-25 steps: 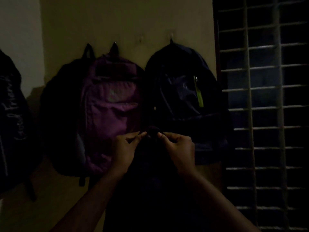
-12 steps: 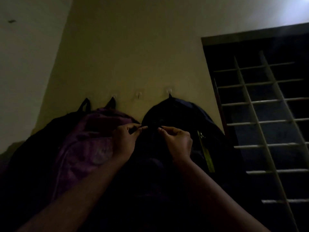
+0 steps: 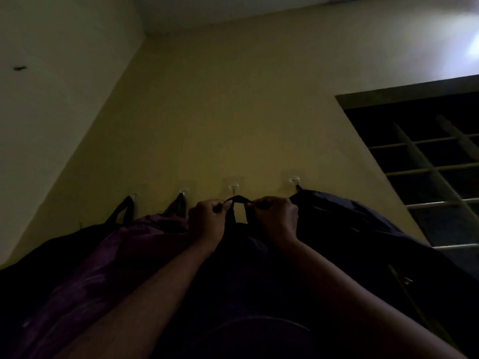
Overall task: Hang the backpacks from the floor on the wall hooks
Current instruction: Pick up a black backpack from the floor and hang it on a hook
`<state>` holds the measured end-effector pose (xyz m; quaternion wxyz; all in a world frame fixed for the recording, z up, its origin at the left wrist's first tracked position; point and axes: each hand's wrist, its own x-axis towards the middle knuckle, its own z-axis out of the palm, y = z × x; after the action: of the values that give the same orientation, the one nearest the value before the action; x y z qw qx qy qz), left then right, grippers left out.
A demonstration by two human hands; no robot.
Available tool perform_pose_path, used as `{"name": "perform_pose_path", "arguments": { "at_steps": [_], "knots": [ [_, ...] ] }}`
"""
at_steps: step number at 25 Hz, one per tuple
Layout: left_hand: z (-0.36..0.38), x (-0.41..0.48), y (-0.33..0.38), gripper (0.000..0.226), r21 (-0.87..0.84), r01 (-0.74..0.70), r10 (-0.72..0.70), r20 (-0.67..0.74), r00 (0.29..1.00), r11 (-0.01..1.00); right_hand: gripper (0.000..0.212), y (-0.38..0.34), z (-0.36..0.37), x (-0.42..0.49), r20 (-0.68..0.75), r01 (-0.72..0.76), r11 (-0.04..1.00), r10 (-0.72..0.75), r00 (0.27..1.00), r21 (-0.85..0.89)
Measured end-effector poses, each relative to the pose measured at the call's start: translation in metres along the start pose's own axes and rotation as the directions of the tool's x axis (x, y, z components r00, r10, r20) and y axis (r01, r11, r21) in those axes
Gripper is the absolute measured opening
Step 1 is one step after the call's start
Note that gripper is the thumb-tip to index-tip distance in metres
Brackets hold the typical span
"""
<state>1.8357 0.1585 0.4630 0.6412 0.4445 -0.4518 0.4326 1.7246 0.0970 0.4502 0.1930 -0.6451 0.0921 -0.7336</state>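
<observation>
Since the backpack has been raised from waist height a second ago, its loop [image 3: 238, 200] is now held just under the free hook [image 3: 234, 188] in the head view, so hanging is judged nearly reached. The loop is stretched between the left hand [image 3: 207, 220] and the right hand [image 3: 276, 217], whose fingers [image 3: 220, 207] are pinched on its two ends. The dark backpack [image 3: 241, 268] hangs below the hands, between the purple backpack [image 3: 124, 244] and the navy backpack [image 3: 344, 224], both already hung on the wall [image 3: 233, 112]
</observation>
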Motion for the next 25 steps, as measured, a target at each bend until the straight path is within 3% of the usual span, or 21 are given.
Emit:
{"name": "perform_pose_path", "arguments": {
  "at_steps": [3, 5, 7, 14, 20, 25],
  "knots": [
    [0.007, 0.032, -0.011, 0.032, 0.115, -0.069, 0.068, 0.012, 0.998, 0.991, 0.014, -0.001, 0.027, 0.034, -0.012, 0.044, 0.999, -0.044, 0.999, -0.022],
    [0.011, 0.05, -0.015, 0.031, 0.137, -0.072, 0.07, 0.024, 0.997, 0.988, 0.035, -0.002, 0.039, 0.052, -0.061, 0.061, 0.996, -0.064, 0.996, -0.059],
    [0.017, 0.066, -0.021, 0.029, 0.124, -0.06, 0.057, 0.025, 0.998, 0.99, 0.036, -0.003, 0.046, 0.065, -0.073, 0.064, 0.994, -0.071, 0.995, -0.091],
    [0.026, 0.087, -0.03, 0.025, 0.161, 0.13, -0.168, 0.249, 0.954, 0.978, 0.026, -0.001, 0.053, 0.082, -0.062, 0.02, 0.995, -0.026, 0.998, -0.093],
    [0.01, 0.06, -0.027, 0.033, 0.142, 0.207, -0.239, 0.281, 0.929, 0.968, 0.05, 0.001, 0.047, 0.064, 0.052, 0.027, 0.988, -0.019, 0.998, -0.151],
    [-0.016, 0.041, 0.002, 0.038, 0.306, 0.125, -0.222, 0.306, 0.926, 0.944, 0.02, -0.004, 0.027, 0.048, 0.262, 0.093, 0.986, -0.054, 0.964, -0.137]
  ]
}}
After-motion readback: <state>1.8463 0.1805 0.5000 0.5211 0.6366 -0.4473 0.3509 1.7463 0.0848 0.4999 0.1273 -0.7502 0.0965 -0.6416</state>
